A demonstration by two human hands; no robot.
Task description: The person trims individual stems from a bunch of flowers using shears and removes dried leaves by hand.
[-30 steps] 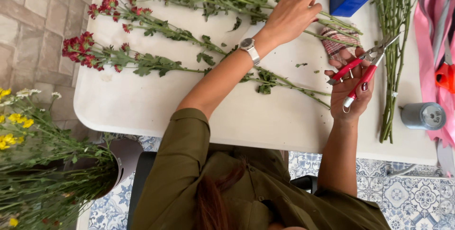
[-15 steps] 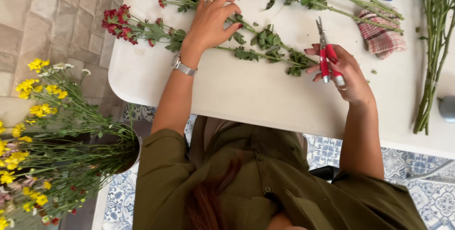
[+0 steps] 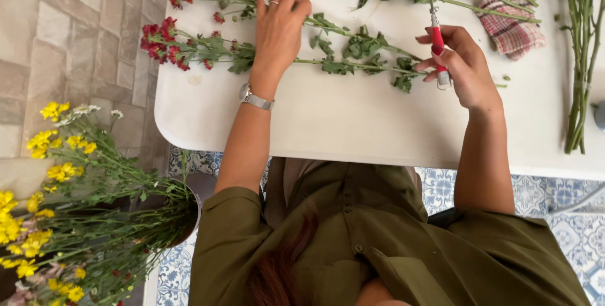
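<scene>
The left hand (image 3: 279, 32) lies flat, fingers spread and gripping nothing, on the red-flowered stem (image 3: 283, 59) stretched across the white table (image 3: 353, 123), its blooms toward the table's left end. The right hand (image 3: 463, 66) is closed around the red-handled shears (image 3: 437, 41), held upright just above the stem's leafy cut end, blades together as far as can be seen. A checked cloth (image 3: 512, 28) lies beyond the right hand, and yellow flowers in a bucket (image 3: 69, 218) stand off the table's left corner
</scene>
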